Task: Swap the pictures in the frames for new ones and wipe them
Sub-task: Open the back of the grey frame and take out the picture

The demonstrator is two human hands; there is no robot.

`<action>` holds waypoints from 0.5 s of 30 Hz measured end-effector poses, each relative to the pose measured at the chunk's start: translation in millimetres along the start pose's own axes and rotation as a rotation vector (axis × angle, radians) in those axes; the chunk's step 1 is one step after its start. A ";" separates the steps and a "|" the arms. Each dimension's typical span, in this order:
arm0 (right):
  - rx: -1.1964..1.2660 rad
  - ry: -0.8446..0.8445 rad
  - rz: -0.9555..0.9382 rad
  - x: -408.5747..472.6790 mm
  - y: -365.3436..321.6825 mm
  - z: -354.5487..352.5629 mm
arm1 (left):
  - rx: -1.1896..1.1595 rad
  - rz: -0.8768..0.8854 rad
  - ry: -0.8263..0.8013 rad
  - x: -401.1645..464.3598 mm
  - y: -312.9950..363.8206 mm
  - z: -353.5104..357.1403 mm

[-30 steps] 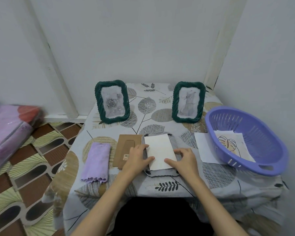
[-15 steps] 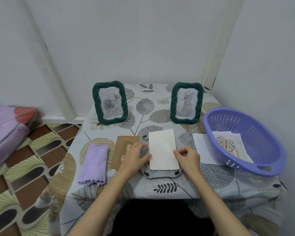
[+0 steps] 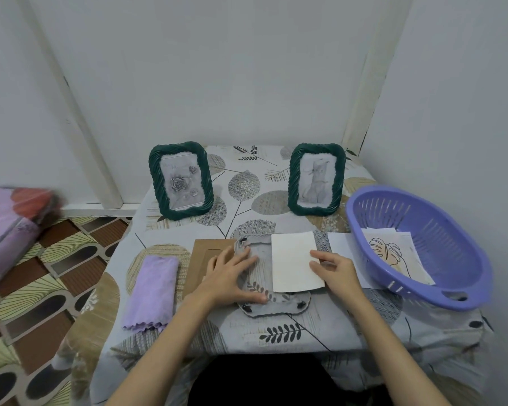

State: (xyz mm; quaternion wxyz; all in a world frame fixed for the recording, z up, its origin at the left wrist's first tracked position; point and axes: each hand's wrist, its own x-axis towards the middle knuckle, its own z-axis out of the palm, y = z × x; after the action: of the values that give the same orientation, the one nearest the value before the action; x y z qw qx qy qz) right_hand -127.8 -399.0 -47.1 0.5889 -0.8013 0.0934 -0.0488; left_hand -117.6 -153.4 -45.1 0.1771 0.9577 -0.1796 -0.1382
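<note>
Since the earlier frame the white sheet [image 3: 295, 262] has shifted rightward off the face-down frame [image 3: 272, 300], exposing the frame's transparent pane. The right hand [image 3: 336, 269] pinches the sheet's right edge between thumb and fingers. The left hand [image 3: 229, 278] lies flat, open, pressing the frame's left side to the desk [image 3: 320, 332]. Left of that hand sit the brown backing board [image 3: 201, 257], partly under it, and beyond it a folded lilac cloth [image 3: 151, 291]. Right of the right hand stands a purple basket [image 3: 440, 291] holding leaf prints [image 3: 389, 253]. Two green upright frames [image 3: 181, 180] [image 3: 316, 179] stand behind, well apart from both hands.
</note>
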 end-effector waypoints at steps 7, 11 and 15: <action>-0.003 0.026 0.000 0.9 5.1 -2.9 | -0.024 -0.033 -0.010 -0.6 0.5 -3.7; 0.063 0.031 -0.022 -0.7 -1.1 -3.1 | -0.044 -0.012 0.033 0.1 2.7 -5.4; 0.168 -0.021 -0.058 -5.4 -17.4 -0.4 | -0.631 0.057 0.253 2.7 29.7 -18.3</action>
State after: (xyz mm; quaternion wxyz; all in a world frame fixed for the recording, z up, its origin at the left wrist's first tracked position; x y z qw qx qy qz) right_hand -131.6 -393.2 -30.3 0.6533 -0.7520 0.0596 -0.0648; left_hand -117.9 -175.1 -17.7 0.4894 0.8599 -0.1314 -0.0622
